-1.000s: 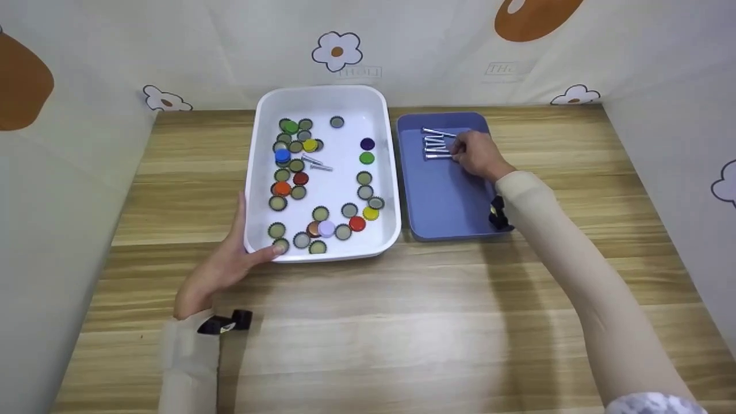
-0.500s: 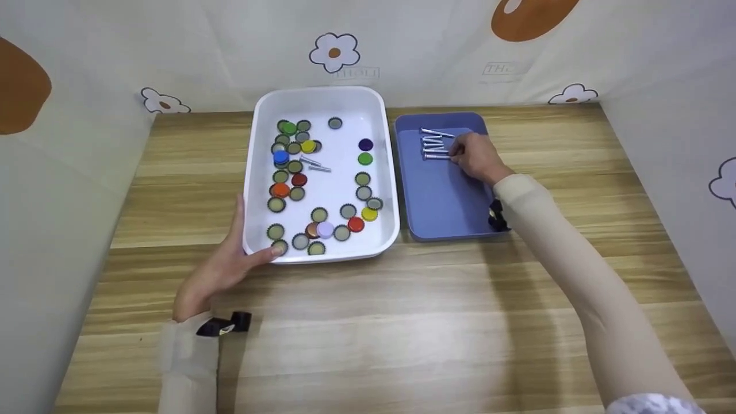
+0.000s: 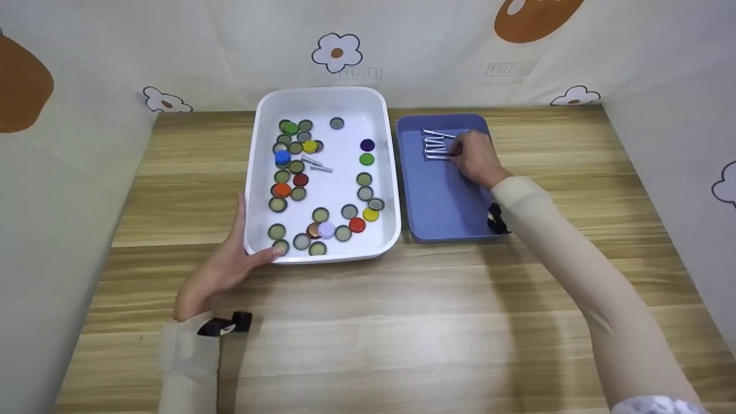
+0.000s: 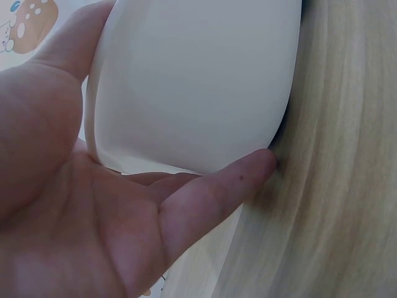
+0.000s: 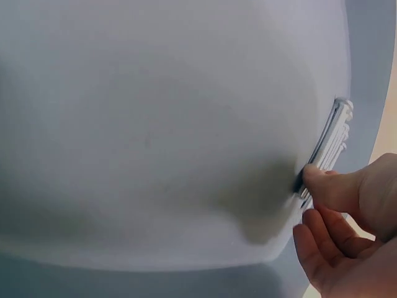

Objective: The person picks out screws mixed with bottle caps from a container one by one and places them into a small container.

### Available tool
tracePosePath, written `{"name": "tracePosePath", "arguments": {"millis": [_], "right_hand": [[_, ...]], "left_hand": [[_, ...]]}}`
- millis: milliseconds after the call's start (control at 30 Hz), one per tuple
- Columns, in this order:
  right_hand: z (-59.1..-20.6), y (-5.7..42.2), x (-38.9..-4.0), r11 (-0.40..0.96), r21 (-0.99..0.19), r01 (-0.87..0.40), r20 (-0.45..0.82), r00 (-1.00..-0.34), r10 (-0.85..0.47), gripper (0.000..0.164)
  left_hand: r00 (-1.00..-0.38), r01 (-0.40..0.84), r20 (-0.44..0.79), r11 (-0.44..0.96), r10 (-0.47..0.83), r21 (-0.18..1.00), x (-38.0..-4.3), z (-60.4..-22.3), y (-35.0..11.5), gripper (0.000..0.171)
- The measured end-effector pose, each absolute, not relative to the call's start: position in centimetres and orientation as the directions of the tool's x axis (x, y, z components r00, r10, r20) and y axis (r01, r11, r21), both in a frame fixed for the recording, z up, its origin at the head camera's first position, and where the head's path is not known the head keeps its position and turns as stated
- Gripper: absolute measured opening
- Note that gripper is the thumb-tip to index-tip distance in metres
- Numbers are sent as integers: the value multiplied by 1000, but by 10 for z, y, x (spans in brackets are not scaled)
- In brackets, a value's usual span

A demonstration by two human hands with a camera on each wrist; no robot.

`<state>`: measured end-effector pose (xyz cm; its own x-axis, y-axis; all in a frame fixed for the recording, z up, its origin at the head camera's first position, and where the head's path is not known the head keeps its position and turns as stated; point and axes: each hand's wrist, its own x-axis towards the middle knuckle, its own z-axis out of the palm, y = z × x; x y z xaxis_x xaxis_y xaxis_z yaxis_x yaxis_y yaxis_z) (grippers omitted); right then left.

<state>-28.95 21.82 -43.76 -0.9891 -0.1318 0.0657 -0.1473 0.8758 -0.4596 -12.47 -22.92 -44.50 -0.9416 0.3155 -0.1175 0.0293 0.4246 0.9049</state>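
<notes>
My left hand holds the near left corner of a white tray, thumb over the rim and fingers along the outer wall. The left wrist view shows that pale wall close up against the palm. Inside a blue tray to the right, several silver bolts lie side by side in a row, heads to the left. My right hand pinches the right ends of the bolts between thumb and fingertips; in the right wrist view the thumb presses on the bundle. The fingers hide those ends.
Many bottle caps lie scattered in the white tray, among them a blue cap and a red cap. Two loose bolts lie between them. Both trays stand on a wooden table, with a patterned cloth wall behind.
My right wrist and forearm have shifted slightly left and nearer, while the fingertips stay at the bolts. The left hand and both trays have not visibly moved.
</notes>
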Motion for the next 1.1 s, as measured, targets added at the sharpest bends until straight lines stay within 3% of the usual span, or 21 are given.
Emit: {"name": "tracePosePath", "arguments": {"millis": [400, 1100], "right_hand": [[-430, 211, -284, 885, -452, -115, 19, -993, -119, 18], [-421, 190, -262, 872, -391, -294, 128, -956, -265, 16]], "left_hand": [[-938, 14, -142, 442, 317, 897, -124, -443, -229, 119], [-938, -2, -159, 453, 309, 891, -124, -443, -229, 118]]}}
